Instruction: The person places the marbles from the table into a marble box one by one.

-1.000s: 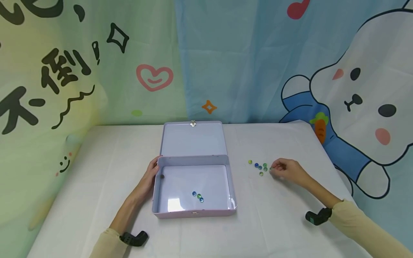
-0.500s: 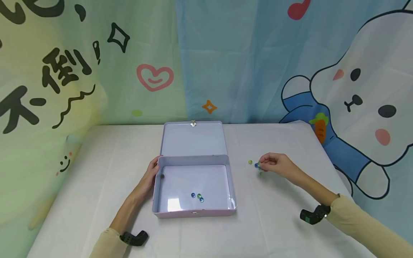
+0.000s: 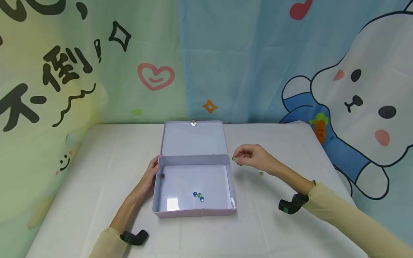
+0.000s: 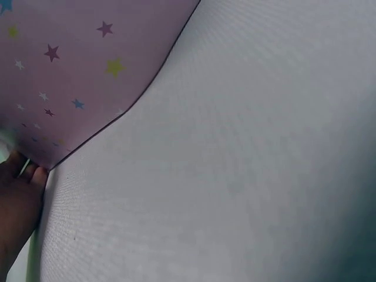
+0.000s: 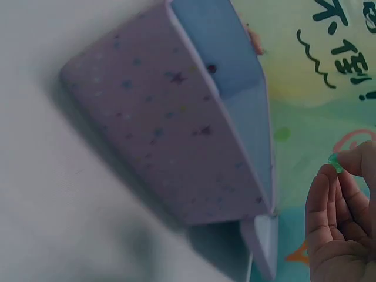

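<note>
A shallow metal box (image 3: pixel 193 213), pale lilac inside with pink star-patterned outer walls, lies with its lid (image 3: pixel 193 138) swung back. Inside it are a green marble (image 3: pixel 199 195) and two blue marbles, one of them the blue marble (image 3: pixel 195 194). My left hand (image 3: pixel 150 177) holds the box at its back left corner, fingers against the outside. Just off the box's right wall, my right hand (image 3: pixel 255 157) pinches a green marble (image 5: pixel 335 163) between thumb and fingertips, raised over the cloth. Part of the cloth behind this hand is hidden.
A yellow-green marble (image 3: pixel 261 173) lies on the white cloth (image 3: pixel 267 222) to the right of the box. A dark round spot (image 3: pixel 162 176) marks the box's inner left wall. Behind the table hangs a printed curtain (image 3: pixel 226 71).
My right hand has moved left from the marbles on the cloth to near the box's right wall, carrying a green marble. A blue marble in the box shifted slightly. The left hand keeps its place.
</note>
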A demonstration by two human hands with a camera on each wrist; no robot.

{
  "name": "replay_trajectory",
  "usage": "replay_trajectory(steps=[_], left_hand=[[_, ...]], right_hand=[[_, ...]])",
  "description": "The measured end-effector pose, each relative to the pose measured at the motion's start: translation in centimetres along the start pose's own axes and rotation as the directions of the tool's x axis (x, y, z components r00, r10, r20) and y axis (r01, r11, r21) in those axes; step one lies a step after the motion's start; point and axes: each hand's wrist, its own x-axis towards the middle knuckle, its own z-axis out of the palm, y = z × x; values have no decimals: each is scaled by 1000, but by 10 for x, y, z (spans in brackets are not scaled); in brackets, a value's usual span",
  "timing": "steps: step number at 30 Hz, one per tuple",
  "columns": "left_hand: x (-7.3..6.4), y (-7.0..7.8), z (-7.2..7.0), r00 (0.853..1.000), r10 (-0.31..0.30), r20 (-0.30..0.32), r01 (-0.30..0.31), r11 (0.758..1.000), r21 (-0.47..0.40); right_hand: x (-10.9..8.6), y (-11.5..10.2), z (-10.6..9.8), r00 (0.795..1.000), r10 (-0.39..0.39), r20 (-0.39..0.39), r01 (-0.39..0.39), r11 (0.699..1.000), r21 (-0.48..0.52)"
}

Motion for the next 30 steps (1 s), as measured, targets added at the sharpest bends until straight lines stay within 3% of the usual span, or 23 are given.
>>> replay_trajectory(steps=[4,9,17,22,30], left_hand=[[2,0,0,1000,8,10,-8,1000,5],[2,-1,-1,1000,8,8,-8,1000,-7],[2,-2,1,1000,-4,0,4,1000,-19],[3,0,1,1000,-19,-9,19,1000,-17],[2,0,0,1000,-24,-9,24,1000,4]], right_hand=[[16,-20,13,997,-69,26,69,998,-15],[41,-37,35,982,-152,111,154,988,-8],[77,-53,86,931,-239,276,249,968,-3],[96,-61,112,896,-286,340,323,945,-55],[113,-61,143,854,-253,454,370,910,-189]])
